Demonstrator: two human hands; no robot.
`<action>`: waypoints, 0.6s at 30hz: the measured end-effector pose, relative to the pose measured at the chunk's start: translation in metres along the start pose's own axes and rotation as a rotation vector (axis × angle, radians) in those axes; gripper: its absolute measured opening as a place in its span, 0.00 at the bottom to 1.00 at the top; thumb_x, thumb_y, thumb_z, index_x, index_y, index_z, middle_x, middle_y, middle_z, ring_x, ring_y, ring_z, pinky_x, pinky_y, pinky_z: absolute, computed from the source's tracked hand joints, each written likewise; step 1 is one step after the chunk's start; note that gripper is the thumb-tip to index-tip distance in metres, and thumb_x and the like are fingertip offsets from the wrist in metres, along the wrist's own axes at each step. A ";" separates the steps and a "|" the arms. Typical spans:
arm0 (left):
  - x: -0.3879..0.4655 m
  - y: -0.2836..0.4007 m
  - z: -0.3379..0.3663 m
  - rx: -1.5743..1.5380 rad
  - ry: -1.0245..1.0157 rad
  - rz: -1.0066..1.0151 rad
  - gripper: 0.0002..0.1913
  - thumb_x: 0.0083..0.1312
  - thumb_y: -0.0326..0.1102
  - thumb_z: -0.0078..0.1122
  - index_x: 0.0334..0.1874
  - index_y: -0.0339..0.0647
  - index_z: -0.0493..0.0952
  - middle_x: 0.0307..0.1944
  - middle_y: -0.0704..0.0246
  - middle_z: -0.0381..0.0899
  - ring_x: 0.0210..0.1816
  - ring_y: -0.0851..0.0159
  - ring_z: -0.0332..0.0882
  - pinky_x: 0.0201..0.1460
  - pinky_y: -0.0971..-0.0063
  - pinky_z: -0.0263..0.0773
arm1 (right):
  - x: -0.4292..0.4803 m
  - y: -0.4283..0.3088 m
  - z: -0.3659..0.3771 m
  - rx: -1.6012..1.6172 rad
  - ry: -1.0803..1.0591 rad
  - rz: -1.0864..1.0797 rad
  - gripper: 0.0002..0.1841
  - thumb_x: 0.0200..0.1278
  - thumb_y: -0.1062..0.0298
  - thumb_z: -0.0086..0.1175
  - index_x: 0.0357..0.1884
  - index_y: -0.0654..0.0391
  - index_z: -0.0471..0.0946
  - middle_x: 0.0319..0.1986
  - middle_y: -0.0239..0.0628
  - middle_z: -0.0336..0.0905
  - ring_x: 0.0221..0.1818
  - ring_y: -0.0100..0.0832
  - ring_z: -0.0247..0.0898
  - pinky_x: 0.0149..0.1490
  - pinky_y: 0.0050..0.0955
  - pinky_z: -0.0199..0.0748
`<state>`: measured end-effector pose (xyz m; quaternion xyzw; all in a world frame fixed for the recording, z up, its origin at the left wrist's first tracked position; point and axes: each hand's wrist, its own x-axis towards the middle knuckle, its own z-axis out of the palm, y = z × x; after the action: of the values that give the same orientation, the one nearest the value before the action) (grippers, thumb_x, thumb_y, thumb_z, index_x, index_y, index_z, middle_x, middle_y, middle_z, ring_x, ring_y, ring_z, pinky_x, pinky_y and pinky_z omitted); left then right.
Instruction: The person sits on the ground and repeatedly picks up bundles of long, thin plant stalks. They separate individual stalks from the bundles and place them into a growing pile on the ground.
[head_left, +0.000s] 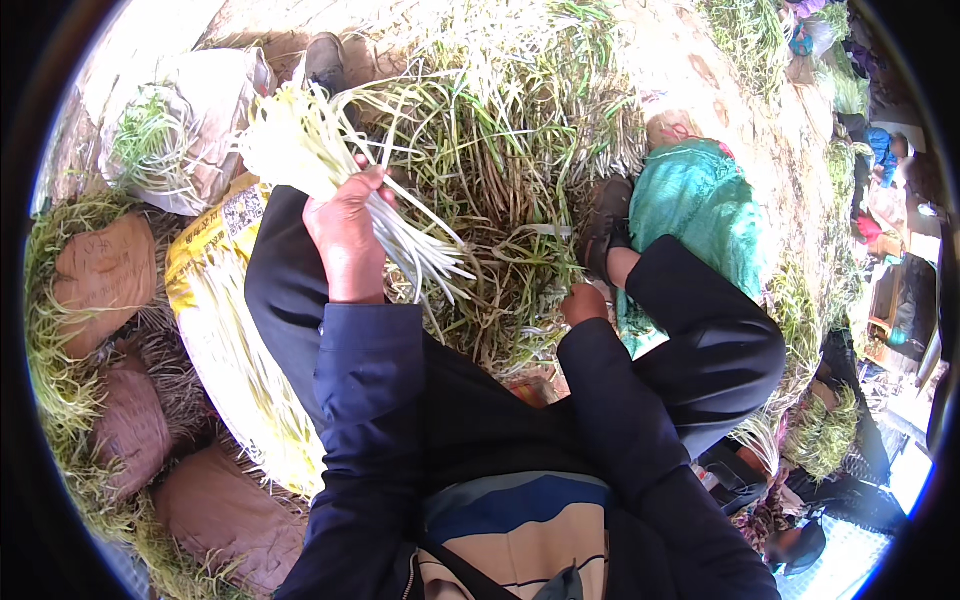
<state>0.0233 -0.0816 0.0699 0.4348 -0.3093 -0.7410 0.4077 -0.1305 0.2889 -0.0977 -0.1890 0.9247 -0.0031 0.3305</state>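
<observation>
My left hand (349, 214) grips a bunch of pale, chive-like stalks (304, 142), held up over my left knee. The white stem ends fan out to the lower right, and the far ends are washed out by sunlight. My right hand (585, 304) is curled low at the near right edge of a large heap of leafy stalks (487, 150). Its fingers are turned away, so whatever they may hold is hidden. The heap lies between my legs, green on top with brown, withered leaves lower down.
Beside my left leg lies a yellow-and-white sack (225, 300) with stalks on it. A green mesh sack (697, 210) stands by my right foot. Brown sacks (232, 517) and a pale bag of greens (187, 127) sit at left. Other people (885, 154) are at the right.
</observation>
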 end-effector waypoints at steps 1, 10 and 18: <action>0.004 0.008 -0.004 -0.009 0.017 -0.023 0.14 0.61 0.18 0.67 0.49 0.32 0.80 0.34 0.64 0.82 0.28 0.65 0.79 0.29 0.72 0.77 | 0.003 0.006 0.003 -0.072 -0.067 0.048 0.12 0.61 0.65 0.63 0.43 0.60 0.87 0.44 0.57 0.86 0.50 0.60 0.83 0.54 0.55 0.79; -0.022 -0.022 0.015 0.070 -0.058 -0.127 0.13 0.61 0.15 0.67 0.47 0.31 0.81 0.36 0.66 0.83 0.29 0.68 0.81 0.31 0.75 0.78 | -0.009 -0.145 -0.093 1.084 -0.180 -0.163 0.19 0.73 0.55 0.63 0.54 0.60 0.84 0.36 0.32 0.82 0.34 0.24 0.77 0.39 0.26 0.75; -0.031 -0.052 0.019 0.198 -0.179 -0.086 0.11 0.61 0.16 0.67 0.46 0.30 0.83 0.36 0.66 0.85 0.28 0.69 0.81 0.30 0.76 0.78 | -0.020 -0.252 -0.140 1.203 -0.178 -0.347 0.11 0.73 0.63 0.64 0.36 0.60 0.80 0.27 0.26 0.75 0.28 0.18 0.67 0.32 0.23 0.69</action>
<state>-0.0027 -0.0279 0.0478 0.4179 -0.3971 -0.7595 0.3014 -0.1145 0.0451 0.0563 -0.1168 0.6861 -0.5602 0.4492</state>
